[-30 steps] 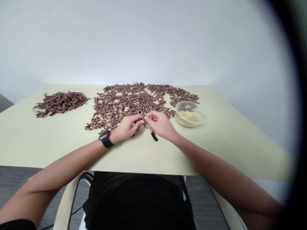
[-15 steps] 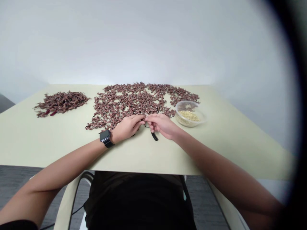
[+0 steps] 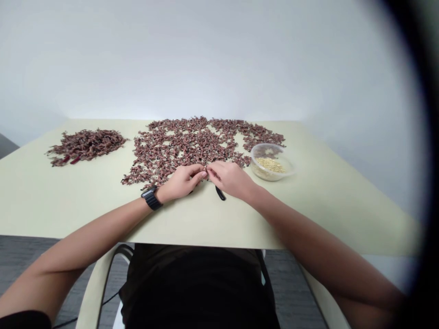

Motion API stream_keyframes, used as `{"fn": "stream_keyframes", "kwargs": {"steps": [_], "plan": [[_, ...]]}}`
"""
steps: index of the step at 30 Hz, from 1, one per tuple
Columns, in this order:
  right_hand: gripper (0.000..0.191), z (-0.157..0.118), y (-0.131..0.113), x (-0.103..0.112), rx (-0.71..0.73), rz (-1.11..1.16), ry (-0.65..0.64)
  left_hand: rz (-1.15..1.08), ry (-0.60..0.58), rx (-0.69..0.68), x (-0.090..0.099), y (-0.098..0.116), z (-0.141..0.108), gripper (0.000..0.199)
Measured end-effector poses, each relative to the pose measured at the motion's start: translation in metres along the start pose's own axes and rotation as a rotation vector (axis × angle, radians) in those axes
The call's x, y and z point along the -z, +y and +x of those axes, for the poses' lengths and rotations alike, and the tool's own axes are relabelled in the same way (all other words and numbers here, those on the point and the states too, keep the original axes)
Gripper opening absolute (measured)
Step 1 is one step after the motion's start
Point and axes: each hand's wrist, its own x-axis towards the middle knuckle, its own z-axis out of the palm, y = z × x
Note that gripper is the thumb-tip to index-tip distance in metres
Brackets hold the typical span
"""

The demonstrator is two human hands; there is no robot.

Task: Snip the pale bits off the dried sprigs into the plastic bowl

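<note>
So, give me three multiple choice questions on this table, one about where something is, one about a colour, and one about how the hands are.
1. Where does the clear plastic bowl stand relative to the person's right hand?
A. Beyond it and to the right
B. Held in it
C. Nearer the person, at the table's near edge

2. What colour are the bits in the bowl?
A. Black
B. Pale yellow
C. Red

3. How are the left hand and right hand placed?
A. Far apart at opposite table ends
B. Both flat on the table, palms down
C. Fingertips close together at the near edge of the spread of reddish-brown sprigs

Answers:
1. A, the bowl sits past the right hand, toward the right.
2. B, the bits inside look pale yellow.
3. C, both hands curl inward and nearly meet by the spread.
</note>
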Motion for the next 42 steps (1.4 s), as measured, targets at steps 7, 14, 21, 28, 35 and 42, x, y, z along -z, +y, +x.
{"fn": "stream_keyframes", "kwargs": {"steps": [7,14,21,28,35,42], "plan": [[0.019,0.0,-0.003,0.0,0.002,-0.064,-0.026,0.068,-0.005,-0.026,0.001,0.003,-0.001,0.034],[0.017,0.003,-0.012,0.006,-0.201,0.226,0.042,0.281,0.024,-0.204,0.003,-0.005,0.0,0.033],[0.014,0.008,-0.011,0.002,-0.707,1.033,-0.093,0.46,0.009,-0.353,0.007,-0.014,0.001,0.032],[0.015,0.009,-0.007,0.002,-0.658,1.163,-0.099,0.297,0.023,-0.261,0.008,-0.005,0.002,0.031],[0.019,0.004,-0.013,0.004,-0.349,0.566,0.041,0.087,0.023,-0.087,0.005,0.003,0.001,0.031],[0.02,0.004,-0.014,0.006,-0.292,0.479,0.068,0.08,0.03,-0.091,0.005,0.006,0.0,0.031]]}}
